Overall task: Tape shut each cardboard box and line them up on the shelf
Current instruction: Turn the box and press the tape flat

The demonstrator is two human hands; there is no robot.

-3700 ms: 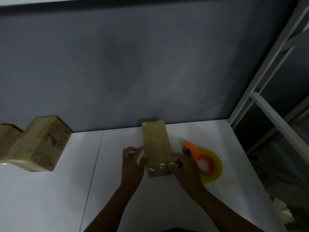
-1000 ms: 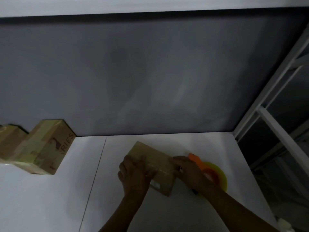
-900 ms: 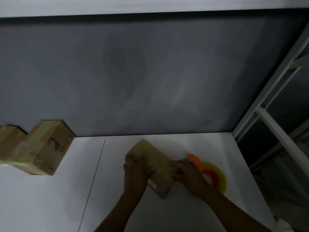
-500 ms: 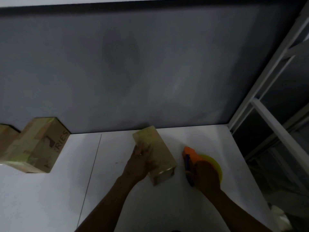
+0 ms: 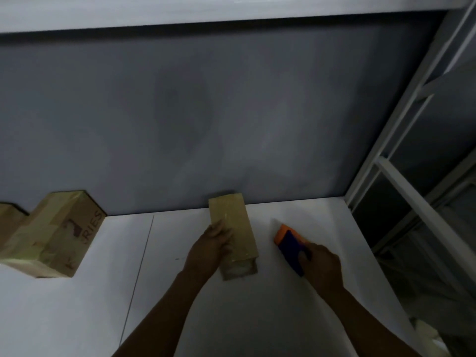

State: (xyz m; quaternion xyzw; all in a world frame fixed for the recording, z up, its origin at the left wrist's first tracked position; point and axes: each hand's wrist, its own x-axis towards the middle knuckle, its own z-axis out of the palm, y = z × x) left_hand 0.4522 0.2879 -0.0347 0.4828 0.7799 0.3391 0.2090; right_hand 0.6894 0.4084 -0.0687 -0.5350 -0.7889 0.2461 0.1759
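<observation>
Right hand (image 5: pixel 322 264) has tilted up the orange tape dispenser (image 5: pixel 289 238) it grips; left hand (image 5: pixel 210 249) clasps the oblong cardboard box (image 5: pixel 235 220).

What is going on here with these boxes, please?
A person is taping boxes on a white shelf. The left hand holds a small box down on the shelf, while the right hand grips the orange-and-blue tape dispenser just right of it, clear of the box. A larger box sits far left.
</observation>
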